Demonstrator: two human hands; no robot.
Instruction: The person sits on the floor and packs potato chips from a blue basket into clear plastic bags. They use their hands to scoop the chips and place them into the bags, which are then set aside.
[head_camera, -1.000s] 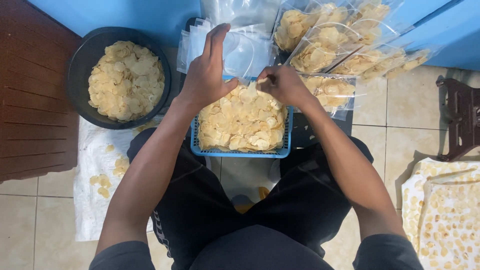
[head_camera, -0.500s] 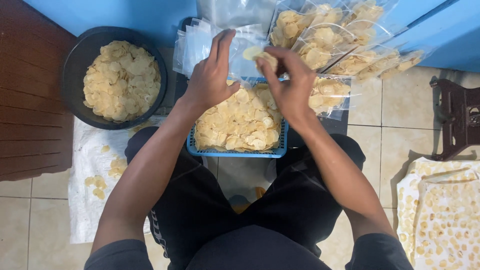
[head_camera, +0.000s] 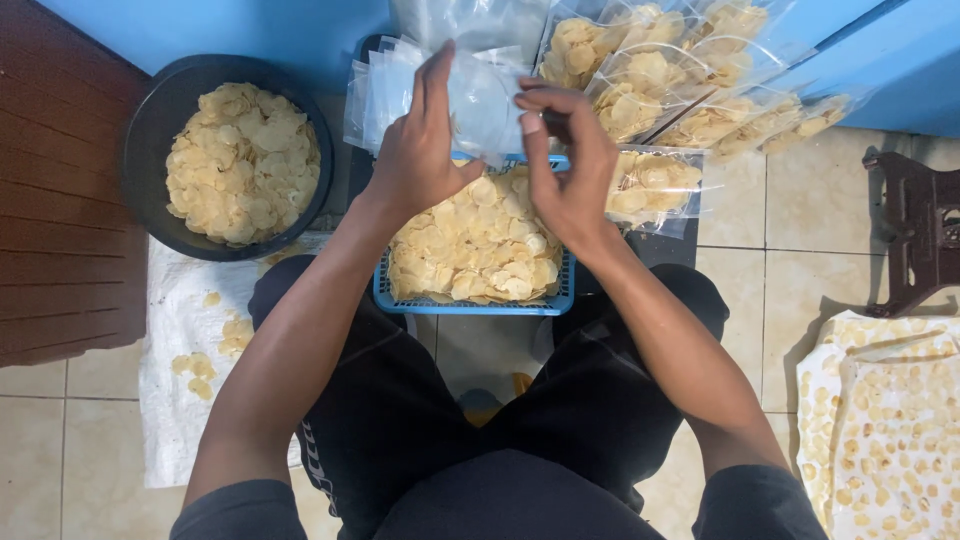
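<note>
Looking down from the head camera, I see first the tiled floor (head_camera: 740, 300), where I sit with my legs apart, and at my right side a pale cloth (head_camera: 890, 430) spread with small crackers. At my left stands the big black bowl (head_camera: 150, 120), full of pale round chips, on a white cloth (head_camera: 180, 400) with some loose chips on it. Between my knees is the blue basket (head_camera: 470, 302), also heaped with chips, and behind it, against the blue wall (head_camera: 250, 25), leans a row of filled bags (head_camera: 660, 80) with one more lying just beside the basket. A stack of empty bags (head_camera: 385, 90) waits at the far left of the basket. Both hands are raised over the basket's far edge. My left hand (head_camera: 420, 160) holds the clear plastic bag (head_camera: 480, 105), thumb against its near side and fingers straight up behind it, so the grip is pinching the bag. My right hand (head_camera: 570, 170) is curled at the bag's right edge; its fingertips look pressed together there, but I cannot tell if they pinch the film or something small. To do this well, I judge the mouth of the bag should stay open and directly above the basket, so any chip that slips falls back inside.
</note>
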